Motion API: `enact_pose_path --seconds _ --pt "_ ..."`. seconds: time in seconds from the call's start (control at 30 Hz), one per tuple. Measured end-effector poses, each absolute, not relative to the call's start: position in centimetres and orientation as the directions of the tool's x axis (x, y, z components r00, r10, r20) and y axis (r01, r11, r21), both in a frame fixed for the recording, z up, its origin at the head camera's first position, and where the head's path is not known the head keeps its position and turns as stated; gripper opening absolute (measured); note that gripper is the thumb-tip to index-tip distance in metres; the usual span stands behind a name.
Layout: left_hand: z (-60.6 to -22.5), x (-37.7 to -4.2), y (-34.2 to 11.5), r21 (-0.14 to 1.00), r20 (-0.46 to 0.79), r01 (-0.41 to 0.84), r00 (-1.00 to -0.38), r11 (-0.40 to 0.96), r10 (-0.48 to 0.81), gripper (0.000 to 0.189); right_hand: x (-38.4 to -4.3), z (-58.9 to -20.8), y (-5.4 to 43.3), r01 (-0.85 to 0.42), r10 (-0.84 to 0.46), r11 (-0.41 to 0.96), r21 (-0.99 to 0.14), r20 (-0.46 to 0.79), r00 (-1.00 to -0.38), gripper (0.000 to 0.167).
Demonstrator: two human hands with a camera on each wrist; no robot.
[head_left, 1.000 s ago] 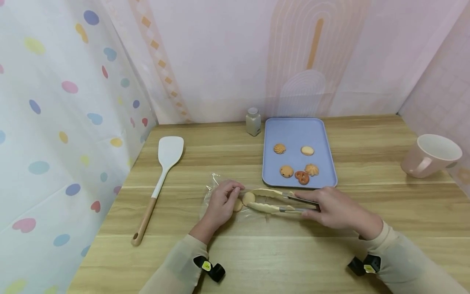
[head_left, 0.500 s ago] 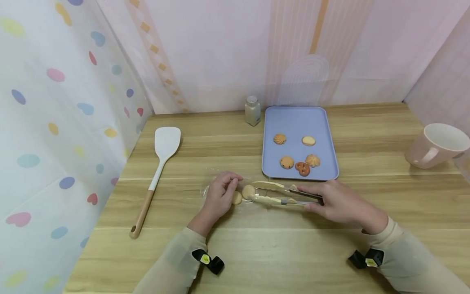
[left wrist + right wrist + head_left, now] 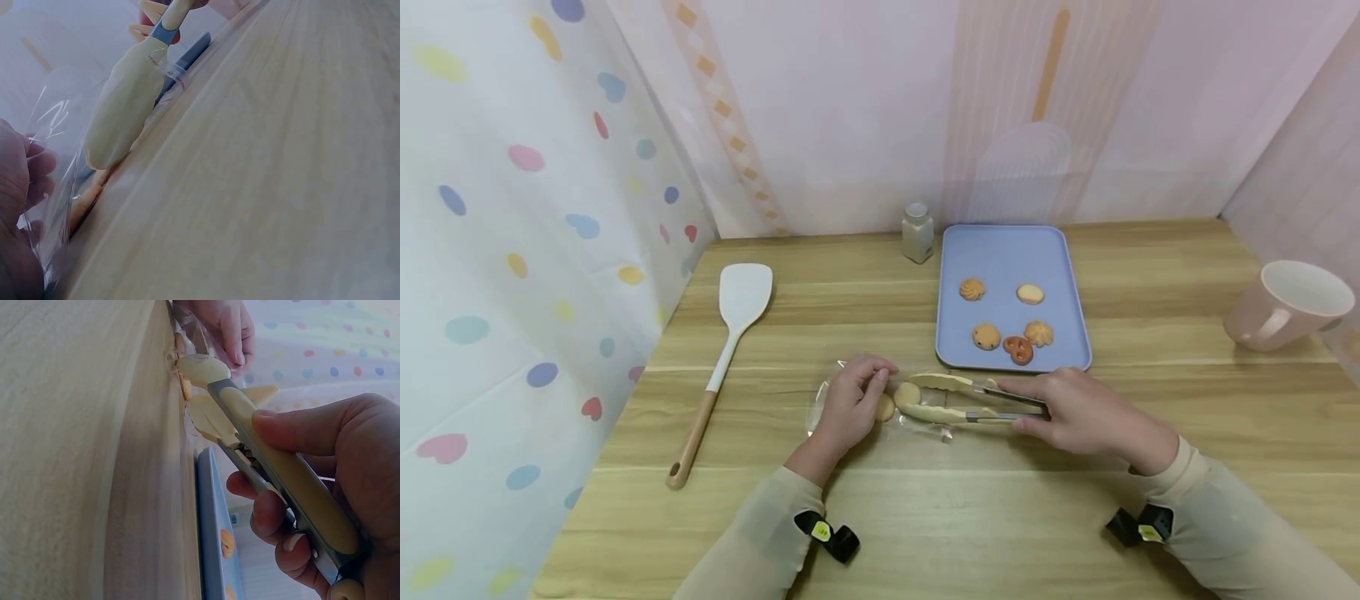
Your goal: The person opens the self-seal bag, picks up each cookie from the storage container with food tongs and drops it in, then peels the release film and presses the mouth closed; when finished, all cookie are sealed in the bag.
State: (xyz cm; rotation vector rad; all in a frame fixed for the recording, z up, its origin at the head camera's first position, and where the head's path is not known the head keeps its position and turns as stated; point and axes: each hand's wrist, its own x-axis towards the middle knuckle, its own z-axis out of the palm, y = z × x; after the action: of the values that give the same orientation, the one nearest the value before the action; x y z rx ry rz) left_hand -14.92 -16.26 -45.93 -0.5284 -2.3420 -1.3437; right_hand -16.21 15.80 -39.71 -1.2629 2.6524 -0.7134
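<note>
In the head view my left hand (image 3: 852, 402) holds up the edge of a clear plastic bag (image 3: 817, 407), its thumb and fingers close together at the bag's opening. Two round pale cookies lie in the bag: one cookie (image 3: 907, 394) beside the thumb, the other cookie (image 3: 885, 408) partly hidden by the hand. My right hand (image 3: 1078, 417) grips metal tongs (image 3: 294, 481) with cream scalloped tips, thumb on one arm and fingers round the other. The tips reach inside the bag, spread apart, with the nearer cookie at their ends. The left wrist view shows one tip (image 3: 125, 103) close over the tabletop.
A blue tray (image 3: 1000, 258) behind the hands bears several cookies, among them a pretzel (image 3: 1018, 350). A small jar (image 3: 917, 234) stands left of it. To the left lies a white spatula (image 3: 744, 297) with a wooden handle. A pink mug (image 3: 1262, 312) stands at far right.
The tongs have moved slightly left, and their tips now reach the nearer cookie. The left hand stays in about the same place on the bag. The head view shifts a little.
</note>
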Motion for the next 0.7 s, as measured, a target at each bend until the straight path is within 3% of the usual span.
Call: enact_pose_path --seconds 0.33,0.7 --pt "-46.1 -15.0 -16.4 0.720 0.517 0.505 -0.848 0.475 0.117 0.014 -15.7 -39.1 16.3 -0.692 -0.751 0.517 -0.504 0.120 -0.649 0.048" --pt "-45.9 -15.0 -16.1 0.702 0.563 0.543 -0.820 0.461 0.108 0.015 -16.1 -39.3 14.1 -0.712 -0.782 0.471 -0.520 0.127 -0.610 0.049"
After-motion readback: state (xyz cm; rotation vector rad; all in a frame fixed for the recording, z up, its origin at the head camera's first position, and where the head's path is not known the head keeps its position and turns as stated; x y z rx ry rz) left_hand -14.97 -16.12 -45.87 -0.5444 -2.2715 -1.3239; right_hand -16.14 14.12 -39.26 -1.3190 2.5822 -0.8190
